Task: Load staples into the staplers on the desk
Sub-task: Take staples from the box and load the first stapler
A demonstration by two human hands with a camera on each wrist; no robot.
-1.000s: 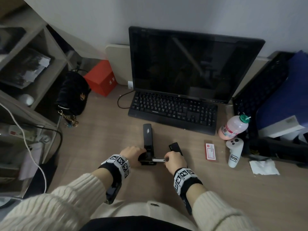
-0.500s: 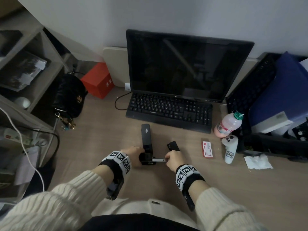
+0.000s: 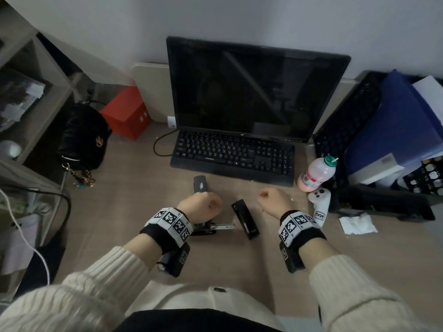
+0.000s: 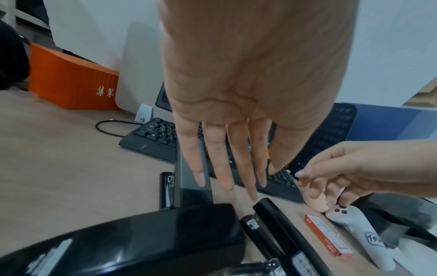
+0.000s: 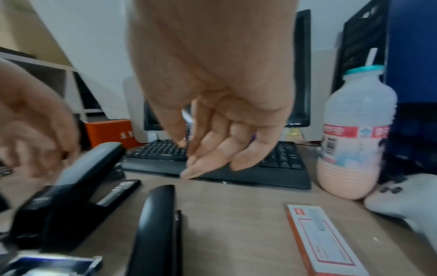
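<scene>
on the wooden desk under my left hand sits the open stapler, black, its top arm swung up and away from me toward the keyboard, its metal staple tray sticking out to the right near my wrist. my left hand hovers over that raised arm with fingers straight and spread, gripping nothing; can't tell if the fingertips touch the arm. just right of my left hand lies the second stapler, black, closed, flat on the desk, angled. my right hand is up off the desk, right of the second stapler, fingers loosely curled with thumb near the index tip; can't tell if anything tiny is pinched there, nothing shows. below my right hand, hidden by it in the head view, the staple box lies flat, red and white, between the second stapler and the white controller. past the controller, a pink drink bottle stands with a green cap. beyond both hands the dark monitor stands behind the keyboard. far left of my left hand, a black handbag and a red box. right of my right wrist, a crumpled tissue.
</scene>
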